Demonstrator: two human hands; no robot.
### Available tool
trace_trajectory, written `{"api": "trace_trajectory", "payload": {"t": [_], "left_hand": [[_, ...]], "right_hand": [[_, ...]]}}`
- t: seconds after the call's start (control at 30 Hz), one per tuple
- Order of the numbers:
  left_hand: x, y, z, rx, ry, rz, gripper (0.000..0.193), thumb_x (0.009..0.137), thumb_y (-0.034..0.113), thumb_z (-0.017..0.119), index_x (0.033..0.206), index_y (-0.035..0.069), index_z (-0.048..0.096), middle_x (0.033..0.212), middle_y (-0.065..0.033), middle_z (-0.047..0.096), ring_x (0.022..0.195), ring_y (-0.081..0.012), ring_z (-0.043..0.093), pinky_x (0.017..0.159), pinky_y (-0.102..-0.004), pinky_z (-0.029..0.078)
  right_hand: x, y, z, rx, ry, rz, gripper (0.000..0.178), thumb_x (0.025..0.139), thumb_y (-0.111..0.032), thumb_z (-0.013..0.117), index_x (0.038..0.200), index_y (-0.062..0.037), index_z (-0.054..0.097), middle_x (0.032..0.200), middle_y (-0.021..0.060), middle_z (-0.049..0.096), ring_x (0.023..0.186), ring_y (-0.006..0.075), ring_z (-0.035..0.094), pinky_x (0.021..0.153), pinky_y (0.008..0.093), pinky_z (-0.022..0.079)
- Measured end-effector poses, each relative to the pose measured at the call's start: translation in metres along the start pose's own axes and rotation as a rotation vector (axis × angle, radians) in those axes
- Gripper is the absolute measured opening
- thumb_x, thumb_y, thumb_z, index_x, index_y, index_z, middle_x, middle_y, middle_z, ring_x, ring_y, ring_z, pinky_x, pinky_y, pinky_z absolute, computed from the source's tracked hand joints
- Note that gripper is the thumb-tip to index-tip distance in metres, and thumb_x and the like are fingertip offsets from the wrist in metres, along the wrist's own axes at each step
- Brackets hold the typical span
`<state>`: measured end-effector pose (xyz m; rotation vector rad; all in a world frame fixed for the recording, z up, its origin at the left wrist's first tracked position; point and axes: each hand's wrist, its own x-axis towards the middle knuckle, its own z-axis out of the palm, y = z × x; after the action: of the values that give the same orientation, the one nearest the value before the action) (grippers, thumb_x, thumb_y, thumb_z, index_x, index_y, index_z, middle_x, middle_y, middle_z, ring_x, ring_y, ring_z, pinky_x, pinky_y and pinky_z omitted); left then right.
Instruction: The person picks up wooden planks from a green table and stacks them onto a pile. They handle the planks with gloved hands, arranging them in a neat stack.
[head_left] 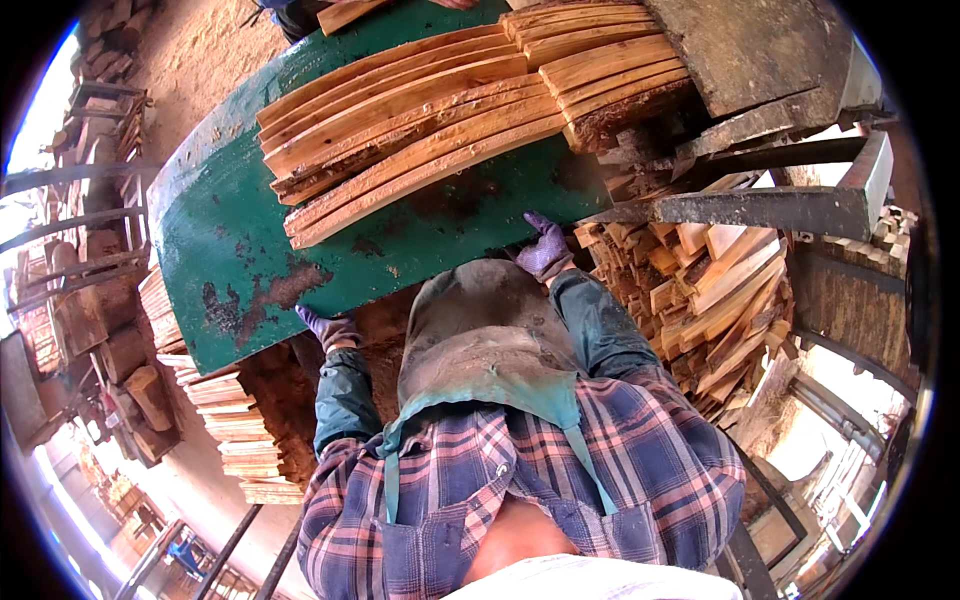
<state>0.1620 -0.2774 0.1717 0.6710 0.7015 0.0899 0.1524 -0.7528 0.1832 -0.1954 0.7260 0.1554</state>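
Observation:
My left hand [332, 329], in a purple glove, is at the near edge of the green metal table [400, 262], with one digit stretched over the top and the other fingers mostly hidden below the edge. Farther right, my right hand [545, 250], gloved alike, holds the same edge, one digit lying on the surface. Neither hand touches wood. Beyond them, several long sawn boards [400, 115] lie side by side across the table. A shorter group of boards [612, 75] adjoins their right end. Dark stains and worn patches mark the green surface.
Split wood [715, 290] is heaped below the table at the right, beside a metal frame [770, 208]. Stacked slats [235, 425] stand at the lower left. Another person's hand [457, 3] shows at the far edge. Sawdust [205, 60] covers the ground at the upper left.

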Motion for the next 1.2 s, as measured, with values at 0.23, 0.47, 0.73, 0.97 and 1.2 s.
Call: {"api": "trace_trajectory", "payload": {"t": [0.23, 0.47, 0.73, 0.97, 1.2], "left_hand": [[-0.062, -0.04, -0.01, 0.834, -0.462, -0.051, 0.041, 0.102, 0.041, 0.054, 0.119, 0.005, 0.062, 0.107, -0.0094, 0.066, 0.091, -0.0265, 0.06, 0.082, -0.0409, 0.049], [-0.066, 0.036, 0.284, 1.198, -0.742, 0.521, 0.017, 0.098, 0.013, 0.067, 0.108, 0.001, 0.07, 0.099, -0.0071, 0.073, 0.092, -0.0148, 0.068, 0.082, -0.0307, 0.055], [0.226, 0.093, 0.388, 2.142, -0.657, 1.356, 0.072, 0.092, 0.069, 0.053, 0.136, 0.012, 0.059, 0.122, -0.0152, 0.068, 0.114, -0.0401, 0.062, 0.098, -0.0464, 0.048], [0.194, 0.12, 0.395, 2.252, -0.977, 0.713, 0.067, 0.09, 0.069, 0.053, 0.103, 0.007, 0.074, 0.106, -0.0214, 0.071, 0.103, -0.0385, 0.065, 0.088, -0.0464, 0.049], [0.206, 0.167, 0.35, 2.223, -1.018, 0.358, 0.076, 0.083, 0.073, 0.061, 0.107, 0.002, 0.074, 0.106, -0.0217, 0.072, 0.1, -0.0371, 0.067, 0.086, -0.0442, 0.05]], "right_hand": [[-0.039, -0.003, 0.03, -0.147, 0.089, 0.181, 0.033, 0.092, -0.023, 0.069, 0.123, -0.0134, 0.064, 0.126, 0.0108, 0.066, 0.125, 0.0333, 0.055, 0.107, 0.0548, 0.046], [-0.067, 0.02, 0.057, -0.491, -0.308, 0.475, 0.049, 0.1, -0.039, 0.059, 0.142, -0.0145, 0.053, 0.138, 0.0156, 0.058, 0.123, 0.0292, 0.059, 0.103, 0.0468, 0.049], [0.003, 0.121, 0.164, -0.525, -0.162, 0.125, 0.067, 0.096, -0.052, 0.063, 0.148, -0.0146, 0.042, 0.136, 0.0161, 0.055, 0.119, 0.033, 0.058, 0.098, 0.049, 0.051], [0.035, 0.14, 0.219, -0.615, 0.301, -0.034, 0.074, 0.086, -0.062, 0.071, 0.132, -0.008, 0.051, 0.108, 0.0215, 0.063, 0.1, 0.0351, 0.066, 0.086, 0.0505, 0.058], [0.046, 0.179, 0.247, -0.742, 0.42, -0.205, 0.066, 0.082, -0.062, 0.075, 0.124, -0.0119, 0.059, 0.101, 0.0114, 0.067, 0.084, 0.0261, 0.068, 0.067, 0.0433, 0.062]]}}
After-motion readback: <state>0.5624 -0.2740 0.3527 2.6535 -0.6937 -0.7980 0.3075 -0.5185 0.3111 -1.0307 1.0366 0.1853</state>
